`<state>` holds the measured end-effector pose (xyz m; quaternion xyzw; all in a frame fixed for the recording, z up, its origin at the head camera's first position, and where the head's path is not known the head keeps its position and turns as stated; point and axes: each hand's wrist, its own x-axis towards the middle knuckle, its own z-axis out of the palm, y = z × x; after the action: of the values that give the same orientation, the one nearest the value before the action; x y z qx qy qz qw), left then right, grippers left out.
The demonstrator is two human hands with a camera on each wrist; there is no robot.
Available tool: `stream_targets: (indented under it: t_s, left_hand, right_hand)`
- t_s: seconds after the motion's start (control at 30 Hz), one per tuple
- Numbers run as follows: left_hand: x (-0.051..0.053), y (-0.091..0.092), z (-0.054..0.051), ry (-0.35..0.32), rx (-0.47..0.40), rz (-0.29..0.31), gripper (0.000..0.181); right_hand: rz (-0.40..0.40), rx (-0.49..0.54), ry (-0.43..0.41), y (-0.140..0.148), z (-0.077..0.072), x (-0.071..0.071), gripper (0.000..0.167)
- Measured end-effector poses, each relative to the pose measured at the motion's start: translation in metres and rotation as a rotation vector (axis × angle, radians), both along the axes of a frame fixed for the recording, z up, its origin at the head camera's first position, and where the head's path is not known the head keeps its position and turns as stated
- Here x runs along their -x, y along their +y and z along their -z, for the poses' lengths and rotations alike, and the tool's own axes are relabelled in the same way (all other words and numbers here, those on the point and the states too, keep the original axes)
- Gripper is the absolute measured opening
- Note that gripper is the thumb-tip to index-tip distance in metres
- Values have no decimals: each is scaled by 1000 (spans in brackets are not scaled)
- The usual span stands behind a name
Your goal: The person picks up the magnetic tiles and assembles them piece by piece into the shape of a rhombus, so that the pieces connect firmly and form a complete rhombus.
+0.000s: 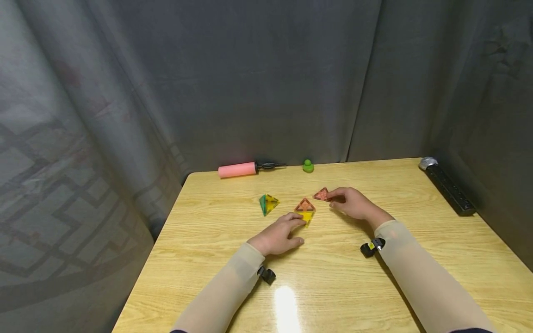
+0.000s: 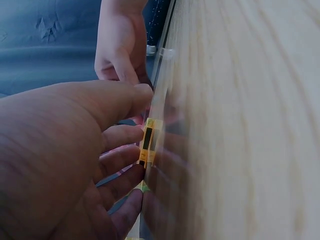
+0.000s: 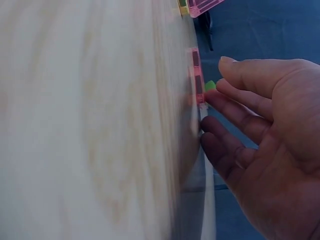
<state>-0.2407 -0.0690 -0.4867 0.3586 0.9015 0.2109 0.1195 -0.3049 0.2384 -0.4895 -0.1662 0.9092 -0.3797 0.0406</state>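
Note:
A yellow triangular tile [image 1: 307, 216] lies flat against a red triangular tile [image 1: 305, 205] near the table's middle. My left hand [image 1: 280, 235] rests beside them, its fingertips on the yellow tile; the left wrist view shows the fingers at the yellow tile's edge [image 2: 148, 142], thumb apart. Another red triangular tile [image 1: 322, 194] lies farther right, where my right hand [image 1: 353, 203] touches its right side with the fingertips. In the right wrist view the right hand [image 3: 280, 125] has loosely bent fingers at the red tile's edge [image 3: 198, 82], the thumb clear of it.
A green and yellow piece [image 1: 269, 204] of joined tiles stands left of the middle. Along the back edge lie a pink pump [image 1: 238, 170] and a green knobbed object [image 1: 308, 166]. A black microphone [image 1: 447, 187] lies at the right edge. Grey curtains [image 1: 266, 83] surround the table [image 1: 333, 286].

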Motion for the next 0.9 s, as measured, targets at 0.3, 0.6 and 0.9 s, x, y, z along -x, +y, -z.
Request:
stream_targets:
  t_s: [0.3, 0.6, 0.9]
  left_hand:
    - [-1, -1, -1, 9, -2, 1, 61]
    - [0, 0, -1, 15, 0, 5, 62]
    - [-1, -2, -2, 4, -7, 12, 62]
  right_hand:
    - [-5, 7, -10, 4, 0, -14, 33]
    - [9, -2, -15, 3, -6, -18, 21]
    - [33, -29, -49, 6, -13, -19, 11]
